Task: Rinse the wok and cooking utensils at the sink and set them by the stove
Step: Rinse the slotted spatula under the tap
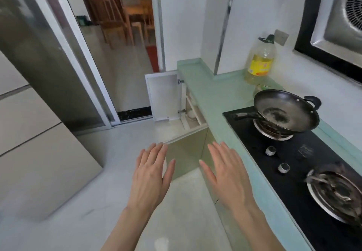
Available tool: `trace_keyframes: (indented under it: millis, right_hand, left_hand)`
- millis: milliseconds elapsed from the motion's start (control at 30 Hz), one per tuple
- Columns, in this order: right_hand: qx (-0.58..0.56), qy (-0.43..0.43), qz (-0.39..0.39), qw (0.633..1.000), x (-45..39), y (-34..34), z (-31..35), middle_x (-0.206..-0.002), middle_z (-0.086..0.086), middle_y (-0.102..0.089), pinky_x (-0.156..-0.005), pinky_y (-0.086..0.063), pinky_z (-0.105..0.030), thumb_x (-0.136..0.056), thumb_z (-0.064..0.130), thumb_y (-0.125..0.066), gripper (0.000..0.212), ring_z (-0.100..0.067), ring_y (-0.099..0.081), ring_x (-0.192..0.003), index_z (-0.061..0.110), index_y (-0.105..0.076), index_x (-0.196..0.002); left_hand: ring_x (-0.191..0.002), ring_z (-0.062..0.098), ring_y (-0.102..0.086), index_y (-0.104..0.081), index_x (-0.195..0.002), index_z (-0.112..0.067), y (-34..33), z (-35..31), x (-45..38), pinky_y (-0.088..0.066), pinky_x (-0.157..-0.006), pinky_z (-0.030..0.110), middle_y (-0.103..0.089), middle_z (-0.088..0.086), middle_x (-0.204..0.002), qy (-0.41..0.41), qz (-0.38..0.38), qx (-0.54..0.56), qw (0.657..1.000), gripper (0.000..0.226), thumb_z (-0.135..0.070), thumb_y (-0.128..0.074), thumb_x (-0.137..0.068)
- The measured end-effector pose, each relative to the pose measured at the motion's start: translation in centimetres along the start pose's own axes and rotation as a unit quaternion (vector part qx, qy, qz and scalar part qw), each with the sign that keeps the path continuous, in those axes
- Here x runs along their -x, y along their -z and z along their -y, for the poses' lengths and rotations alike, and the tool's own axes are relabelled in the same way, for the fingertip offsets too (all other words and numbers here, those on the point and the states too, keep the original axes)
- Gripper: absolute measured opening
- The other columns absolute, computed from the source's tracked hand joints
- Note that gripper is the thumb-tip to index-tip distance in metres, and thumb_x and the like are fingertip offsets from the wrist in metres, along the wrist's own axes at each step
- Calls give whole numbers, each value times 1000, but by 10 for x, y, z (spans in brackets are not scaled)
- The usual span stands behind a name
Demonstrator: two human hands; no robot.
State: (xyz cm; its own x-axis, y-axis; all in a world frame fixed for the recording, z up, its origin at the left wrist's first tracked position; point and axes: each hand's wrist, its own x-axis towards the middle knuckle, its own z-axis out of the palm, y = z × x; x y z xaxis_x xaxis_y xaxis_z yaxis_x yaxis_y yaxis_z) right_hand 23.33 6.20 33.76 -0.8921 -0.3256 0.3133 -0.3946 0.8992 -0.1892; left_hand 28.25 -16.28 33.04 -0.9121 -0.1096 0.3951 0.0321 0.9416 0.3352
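A black wok [287, 111] with a long handle pointing left sits on the far burner of the black gas stove [299, 153] at the right. Its inside looks greyish and wet or greasy. My left hand [150, 174] and my right hand [227, 174] are held out flat side by side, palms down, fingers straight, over the floor in front of the counter. Neither touches or holds anything. No sink and no other utensils are in view.
A pale green counter [205, 90] runs along the right with a large oil bottle [259, 61] at its back. A cupboard door [164, 96] below stands open. A second burner [337, 194] lies near. A range hood [337, 21] hangs above; a fridge [29, 143] stands left.
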Motion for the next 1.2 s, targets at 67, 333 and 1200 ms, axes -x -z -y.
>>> trace_keyframes:
  millis: [67,333,1200]
  right_hand:
    - [1,7,0,1000,-21,-16,29,-155,-6,-55,-123,-37,-46,-109,59,-27,68,-25,-44,-150,12,-54,-150]
    - [3,33,-3,999,-90,-58,108,-150,-6,-59,-118,-43,-44,-109,54,-36,61,-26,-50,-144,12,-56,-148]
    - [-94,-95,-19,991,-389,-206,123,-138,-10,-67,-103,-56,-44,-106,54,-37,60,-30,-62,-130,9,-60,-140]
  left_hand:
    - [-142,24,-47,-58,-142,-13,8,37,-10,-34,-119,45,-59,2,-144,4,0,-11,1000,50,-45,-44,-106]
    - [-138,21,-51,-61,-139,-17,30,138,-50,-29,-122,41,-62,0,-141,21,5,-47,999,50,-47,-42,-106]
    - [-126,21,-56,-63,-135,-13,-80,301,-341,-40,-111,34,-63,0,-134,-46,21,-14,999,40,-38,-52,-104]
